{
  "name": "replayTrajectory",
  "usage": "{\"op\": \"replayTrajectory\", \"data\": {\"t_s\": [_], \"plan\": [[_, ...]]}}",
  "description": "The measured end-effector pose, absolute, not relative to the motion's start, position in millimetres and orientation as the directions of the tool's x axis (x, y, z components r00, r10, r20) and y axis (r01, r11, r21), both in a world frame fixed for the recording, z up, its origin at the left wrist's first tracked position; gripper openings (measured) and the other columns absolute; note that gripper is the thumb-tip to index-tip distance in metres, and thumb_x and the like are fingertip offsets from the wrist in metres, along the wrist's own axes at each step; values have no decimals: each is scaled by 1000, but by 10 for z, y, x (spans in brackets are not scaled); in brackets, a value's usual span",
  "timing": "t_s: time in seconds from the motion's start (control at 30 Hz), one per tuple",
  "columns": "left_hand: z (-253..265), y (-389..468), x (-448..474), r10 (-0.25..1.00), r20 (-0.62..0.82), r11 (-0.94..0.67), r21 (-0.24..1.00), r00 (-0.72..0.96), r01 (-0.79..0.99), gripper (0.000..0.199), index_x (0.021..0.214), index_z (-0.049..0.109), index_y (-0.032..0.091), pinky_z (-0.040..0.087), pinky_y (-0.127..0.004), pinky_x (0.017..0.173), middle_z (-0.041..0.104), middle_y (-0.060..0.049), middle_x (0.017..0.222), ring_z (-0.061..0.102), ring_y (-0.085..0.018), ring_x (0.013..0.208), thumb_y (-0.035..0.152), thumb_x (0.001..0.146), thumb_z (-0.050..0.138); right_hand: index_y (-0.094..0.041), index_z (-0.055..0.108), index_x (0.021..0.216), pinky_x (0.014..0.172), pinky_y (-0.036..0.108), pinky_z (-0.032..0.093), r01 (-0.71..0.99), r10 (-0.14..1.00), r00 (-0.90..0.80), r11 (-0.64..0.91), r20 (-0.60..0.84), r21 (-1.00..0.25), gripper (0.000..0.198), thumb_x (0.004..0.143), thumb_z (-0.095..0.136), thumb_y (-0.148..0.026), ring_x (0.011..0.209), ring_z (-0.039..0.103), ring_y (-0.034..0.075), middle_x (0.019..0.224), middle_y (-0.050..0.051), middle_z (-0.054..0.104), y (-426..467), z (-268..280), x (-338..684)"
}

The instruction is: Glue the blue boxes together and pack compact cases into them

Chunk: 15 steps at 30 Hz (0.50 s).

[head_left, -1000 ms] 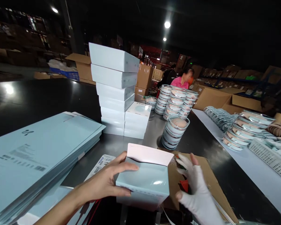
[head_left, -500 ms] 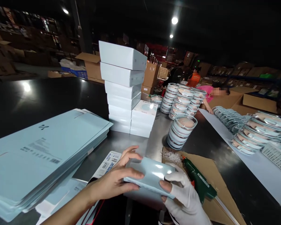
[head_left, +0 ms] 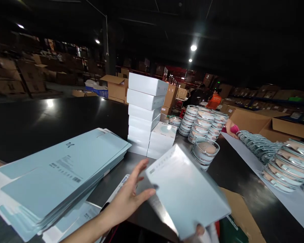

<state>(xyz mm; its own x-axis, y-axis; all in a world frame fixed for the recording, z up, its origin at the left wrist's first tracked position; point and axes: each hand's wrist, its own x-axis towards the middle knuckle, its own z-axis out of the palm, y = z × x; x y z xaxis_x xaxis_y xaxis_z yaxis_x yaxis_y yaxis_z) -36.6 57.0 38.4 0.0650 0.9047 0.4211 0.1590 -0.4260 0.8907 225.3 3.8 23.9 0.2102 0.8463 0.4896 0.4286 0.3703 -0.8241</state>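
A pale blue carton box [head_left: 184, 192] is tilted up in front of me, its broad face toward me. My right hand [head_left: 205, 234], in a white glove with a bare fingertip showing, grips its lower edge; most of that hand is hidden behind the box. My left hand [head_left: 133, 194] is bare, with fingers and thumb spread beside the box's left edge. Beyond the box rises a stack of white and blue boxes [head_left: 144, 108]. Left of my hands lies a thick pile of flat, unfolded light blue cartons [head_left: 66, 168].
Stacks of round clear-lidded containers [head_left: 205, 150] stand behind the box, with more [head_left: 291, 165] along the right. A green glue gun [head_left: 233, 231] rests on brown cardboard [head_left: 243, 206], partly covered by the box. At the far right a person's arm [head_left: 231, 131] reaches by open cartons.
The box has been lifted and turned so its broad face shows. My left hand has let go and spread open. The view has tilted upward.
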Motion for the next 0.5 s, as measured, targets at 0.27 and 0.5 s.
{"op": "replayTrajectory", "data": {"t_s": [0.27,0.5], "plan": [[1071,864,-2052,777,615,157,11,-130,988,54,126,60,2,49,-65,101,66,-28,131,54,-49,133,49,104,44,-18,59,130,100,45,48,942,793,-60,246,607,-229,61,75,81,-27,127,57,36,134,16,66,1847,1736,1746],[814,1205,-2532,818,362,465,42,-448,884,75,92,69,1,59,-52,88,74,-17,100,71,-44,109,61,104,26,-9,62,127,100,53,50,934,754,-286,357,591,-4,56,77,81,-24,129,55,41,140,22,62,2273,1536,1396]]}}
